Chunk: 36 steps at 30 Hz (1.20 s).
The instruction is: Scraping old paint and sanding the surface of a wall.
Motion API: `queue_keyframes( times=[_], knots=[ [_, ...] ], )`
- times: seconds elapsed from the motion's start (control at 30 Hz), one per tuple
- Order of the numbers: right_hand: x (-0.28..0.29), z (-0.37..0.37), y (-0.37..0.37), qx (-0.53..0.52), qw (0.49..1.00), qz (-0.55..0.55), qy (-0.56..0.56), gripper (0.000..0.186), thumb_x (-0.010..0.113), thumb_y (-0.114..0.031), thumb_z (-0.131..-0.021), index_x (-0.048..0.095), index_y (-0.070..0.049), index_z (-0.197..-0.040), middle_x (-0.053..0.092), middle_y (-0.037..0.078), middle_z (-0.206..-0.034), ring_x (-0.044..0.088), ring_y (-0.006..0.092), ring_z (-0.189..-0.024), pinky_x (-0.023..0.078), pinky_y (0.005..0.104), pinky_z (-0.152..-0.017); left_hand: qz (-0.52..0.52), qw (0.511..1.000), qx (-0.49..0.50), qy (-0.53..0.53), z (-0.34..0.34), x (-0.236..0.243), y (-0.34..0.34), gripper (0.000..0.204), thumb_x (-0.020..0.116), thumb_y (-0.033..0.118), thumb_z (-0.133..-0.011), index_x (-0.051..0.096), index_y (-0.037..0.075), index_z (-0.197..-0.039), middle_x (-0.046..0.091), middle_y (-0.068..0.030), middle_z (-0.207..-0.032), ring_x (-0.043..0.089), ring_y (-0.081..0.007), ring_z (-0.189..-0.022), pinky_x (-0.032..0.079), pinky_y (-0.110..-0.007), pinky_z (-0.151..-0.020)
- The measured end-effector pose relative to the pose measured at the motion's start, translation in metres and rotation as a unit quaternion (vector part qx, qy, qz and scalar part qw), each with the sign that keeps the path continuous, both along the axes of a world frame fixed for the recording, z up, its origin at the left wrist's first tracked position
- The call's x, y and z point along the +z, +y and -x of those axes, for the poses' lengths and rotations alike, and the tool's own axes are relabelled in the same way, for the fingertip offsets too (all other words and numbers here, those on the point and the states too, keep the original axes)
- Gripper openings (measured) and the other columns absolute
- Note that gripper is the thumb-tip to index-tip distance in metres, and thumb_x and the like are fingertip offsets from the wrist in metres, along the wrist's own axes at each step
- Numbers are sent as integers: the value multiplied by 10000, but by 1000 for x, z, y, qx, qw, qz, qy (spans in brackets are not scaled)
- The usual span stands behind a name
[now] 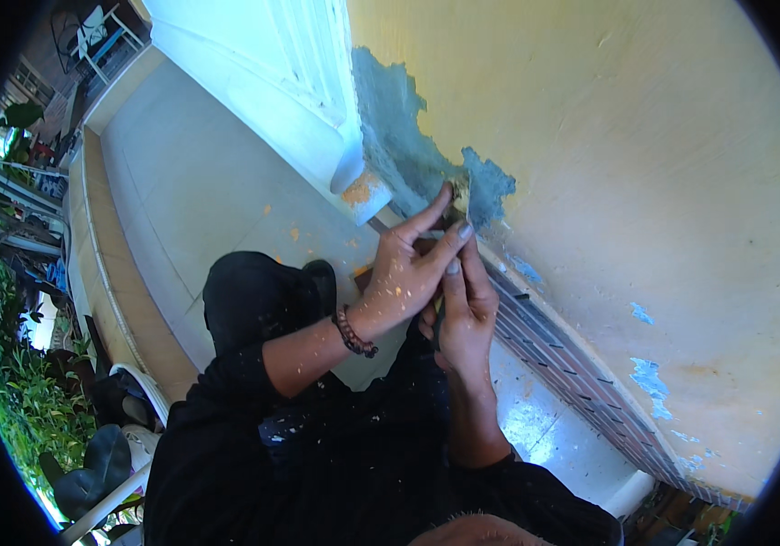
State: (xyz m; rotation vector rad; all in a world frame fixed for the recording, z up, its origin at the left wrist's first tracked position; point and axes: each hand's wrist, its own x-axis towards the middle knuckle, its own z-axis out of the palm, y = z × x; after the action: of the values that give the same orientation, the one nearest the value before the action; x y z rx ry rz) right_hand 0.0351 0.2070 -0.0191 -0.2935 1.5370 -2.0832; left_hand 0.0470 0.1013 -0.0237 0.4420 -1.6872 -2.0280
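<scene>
My right hand (467, 328) grips the dark handle of a scraper (461, 196) whose blade meets a grey peeled patch (390, 127) low on the pale yellow wall (627, 136). My left hand (408, 273) is at the blade, index finger reaching up along it and thumb pressed near it, just above my right thumb; its other fingers are partly hidden. Flecks of paint dot my left hand and wrist, and a beaded bracelet (354, 335) circles that wrist.
A white moulded door frame or column (263, 64) borders the patch. A tiled skirting (554, 359) follows the wall's foot above the paint-speckled floor (162, 155). My bent leg (253, 300) is at left, beside a curved step (108, 246), plants (8, 346) and, farther back, a chair (103, 41).
</scene>
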Motion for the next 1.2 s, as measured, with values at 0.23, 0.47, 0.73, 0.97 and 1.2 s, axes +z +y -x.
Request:
queue_keyframes(
  times=[0.23, 0.47, 0.73, 0.97, 1.2],
  knots=[
    [6, 4, 2, 14, 1000, 14, 14, 480, 465, -164, -1118, 399, -164, -1594, 541, -41, -689, 409, 23, -494, 349, 204, -433, -19, 999, 17, 20, 3, 3, 4, 590, 693, 147, -1013, 450, 37, -1539, 683, 36, -841, 505, 10, -719, 456, -184, -595],
    [10, 2, -2, -1, 1000, 12, 16, 469, 458, -161, -1116, 418, -127, -1581, 557, -34, -721, 405, 26, -501, 341, 210, -433, 3, 1000, 17, 24, 5, 7, -1, 535, 695, 151, -1009, 513, 16, -1494, 709, -27, -1094, 581, -22, -874, 523, -194, -721],
    [17, -4, -18, -8, 998, -42, 35, 462, 418, -149, -1111, 424, -107, -1571, 528, -32, -675, 419, 38, -470, 355, 222, -406, 112, 993, 25, 1, 2, -3, -22, 597, 714, 236, -992, 501, -41, -1476, 726, -80, -1091, 623, -58, -944, 553, -231, -787],
    [9, -6, -8, -16, 1000, -2, 18, 487, 457, -155, -1117, 379, -101, -1594, 518, -40, -697, 426, 31, -516, 355, 218, -441, 2, 1000, 2, -11, -1, -2, -5, 588, 713, 231, -998, 500, -22, -1485, 746, -88, -954, 604, -26, -769, 530, -223, -648],
    [7, 3, -13, 5, 999, -4, 50, 477, 420, -128, -1118, 384, -102, -1593, 584, -28, -764, 423, 28, -528, 357, 207, -456, -6, 1000, -4, 5, 7, 9, -16, 575, 714, 227, -998, 513, -57, -1456, 756, -91, -1066, 615, -31, -859, 550, -223, -731]
  ],
)
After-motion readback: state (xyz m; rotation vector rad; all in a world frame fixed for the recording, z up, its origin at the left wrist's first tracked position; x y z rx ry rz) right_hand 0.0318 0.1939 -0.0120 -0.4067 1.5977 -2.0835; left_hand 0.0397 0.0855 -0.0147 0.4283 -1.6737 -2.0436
